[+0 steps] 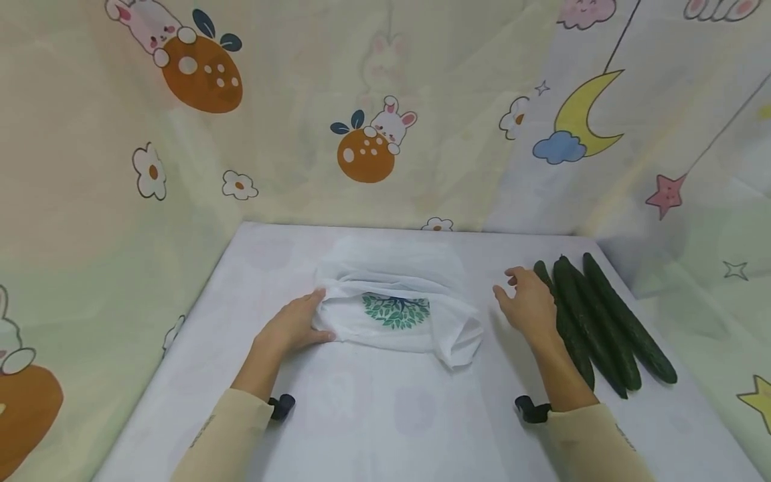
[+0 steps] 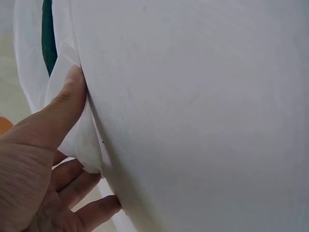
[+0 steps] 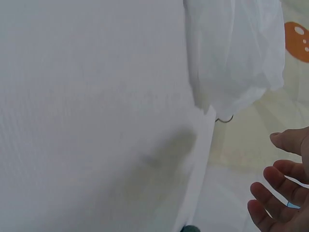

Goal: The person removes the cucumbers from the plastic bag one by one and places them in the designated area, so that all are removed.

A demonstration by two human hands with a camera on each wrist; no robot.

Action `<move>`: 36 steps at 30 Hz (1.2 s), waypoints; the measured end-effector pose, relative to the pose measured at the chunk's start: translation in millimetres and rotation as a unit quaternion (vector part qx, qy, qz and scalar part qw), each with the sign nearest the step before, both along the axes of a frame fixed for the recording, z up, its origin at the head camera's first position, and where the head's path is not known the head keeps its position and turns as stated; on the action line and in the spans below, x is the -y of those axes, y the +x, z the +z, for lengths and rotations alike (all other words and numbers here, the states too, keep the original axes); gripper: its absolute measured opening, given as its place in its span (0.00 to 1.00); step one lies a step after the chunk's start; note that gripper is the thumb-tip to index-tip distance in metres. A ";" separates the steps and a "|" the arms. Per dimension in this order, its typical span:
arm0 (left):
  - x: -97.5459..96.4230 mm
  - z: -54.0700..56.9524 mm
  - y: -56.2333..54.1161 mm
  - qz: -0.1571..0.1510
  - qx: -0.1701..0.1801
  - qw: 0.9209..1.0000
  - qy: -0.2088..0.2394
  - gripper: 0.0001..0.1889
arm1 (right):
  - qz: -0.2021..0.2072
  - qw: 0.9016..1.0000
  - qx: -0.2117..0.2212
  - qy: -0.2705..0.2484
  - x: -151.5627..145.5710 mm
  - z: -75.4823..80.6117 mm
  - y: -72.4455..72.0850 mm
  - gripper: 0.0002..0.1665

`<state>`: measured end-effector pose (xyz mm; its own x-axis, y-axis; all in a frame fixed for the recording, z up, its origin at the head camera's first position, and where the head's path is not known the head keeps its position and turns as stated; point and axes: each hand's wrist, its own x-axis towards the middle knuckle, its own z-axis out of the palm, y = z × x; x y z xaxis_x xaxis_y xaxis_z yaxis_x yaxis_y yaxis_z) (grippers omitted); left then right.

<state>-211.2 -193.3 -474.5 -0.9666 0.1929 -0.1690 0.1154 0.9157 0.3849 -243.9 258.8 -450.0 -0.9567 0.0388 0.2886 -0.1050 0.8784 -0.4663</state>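
A crumpled white bag (image 1: 385, 335) lies near the table's middle, a green leafy tree print (image 1: 396, 311) on its front. My left hand (image 1: 295, 325) grips its left end, thumb at the near edge and fingers at the far side. In the left wrist view the thumb of the left hand (image 2: 53, 130) presses the white material, with the fingers behind it. My right hand (image 1: 530, 304) hovers between the bag and several dark green cucumbers (image 1: 629, 318), its fingers bent loosely around nothing. In the right wrist view the right hand (image 3: 285, 193) is apart from the bag (image 3: 236, 53).
A white cloth covers the table (image 1: 385, 415). The cucumbers lie side by side along its right edge. Behind rises a patterned curtain (image 1: 289, 134) with rabbits, flowers and a moon. Each wrist carries a small black camera mount (image 1: 533, 410).
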 end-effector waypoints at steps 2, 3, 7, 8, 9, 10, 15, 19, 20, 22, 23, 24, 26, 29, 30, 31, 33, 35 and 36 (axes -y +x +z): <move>5.0 -0.2 3.3 0.006 -0.002 1.000 0.002 0.56 | 0.015 1.000 0.002 -0.006 11.8 -1.4 -0.9 0.26; 8.1 -0.9 5.6 0.008 -0.002 1.000 0.002 0.56 | 0.023 1.000 0.002 -0.009 18.2 -2.2 -1.2 0.26; 15.1 -6.0 12.9 0.009 0.004 1.000 0.000 0.56 | 0.049 0.999 0.007 -0.009 39.4 -7.2 1.9 0.26; 14.9 -7.3 13.4 0.006 0.004 1.000 -0.001 0.56 | 0.053 0.999 0.008 -0.009 43.4 -7.5 4.1 0.25; 14.2 -8.7 13.3 0.001 0.003 1.000 -0.002 0.56 | 0.057 0.998 0.006 -0.010 46.9 -7.5 6.6 0.25; 12.7 -9.3 12.9 -0.002 0.001 1.000 0.000 0.56 | 0.059 0.998 0.005 -0.010 50.2 -7.2 9.2 0.25; 3.9 -9.2 7.9 -0.010 -0.001 1.000 0.003 0.56 | 0.082 0.997 -0.001 -0.010 68.5 0.1 19.7 0.25; 0.0 -7.0 5.0 -0.009 0.005 1.000 0.001 0.56 | 0.106 0.994 -0.003 0.007 83.5 7.2 23.6 0.26; -0.4 -6.5 4.6 -0.011 0.004 1.000 0.001 0.56 | 0.109 0.994 -0.005 0.011 86.8 8.6 24.2 0.26; -0.8 -5.9 3.6 -0.013 0.004 1.000 -0.001 0.56 | 0.116 0.993 -0.011 0.012 93.1 11.1 25.1 0.25; -0.8 -5.9 3.1 -0.013 0.004 1.000 -0.001 0.56 | 0.119 0.993 -0.013 0.009 96.3 12.0 25.4 0.25; -0.9 -5.7 2.7 -0.013 0.004 1.000 -0.003 0.56 | 0.123 0.992 -0.015 0.008 99.5 12.6 25.7 0.25; -1.1 -5.1 2.0 -0.015 0.002 1.000 -0.008 0.56 | 0.134 0.991 -0.016 0.003 105.6 13.1 26.2 0.24; -1.6 -4.4 1.2 -0.013 0.002 1.000 -0.013 0.56 | 0.160 0.987 -0.012 0.001 113.7 12.6 26.3 0.24; -2.0 -3.8 1.1 -0.012 0.003 1.000 -0.013 0.56 | 0.171 0.985 -0.011 0.002 115.8 12.2 26.1 0.24; -2.6 -3.2 1.1 -0.013 0.003 1.000 -0.012 0.55 | 0.179 0.984 -0.010 0.004 118.0 12.4 25.9 0.24; -3.8 -1.9 0.8 -0.013 0.003 1.000 -0.009 0.55 | 0.198 0.980 -0.012 0.004 122.6 13.4 24.8 0.24; -5.2 -0.4 0.4 -0.013 0.001 1.000 -0.005 0.55 | 0.215 0.977 -0.016 0.002 127.7 15.9 24.0 0.24; -5.7 0.4 0.1 -0.013 0.000 1.000 -0.003 0.55 | 0.222 0.975 -0.018 0.000 130.5 17.2 23.4 0.23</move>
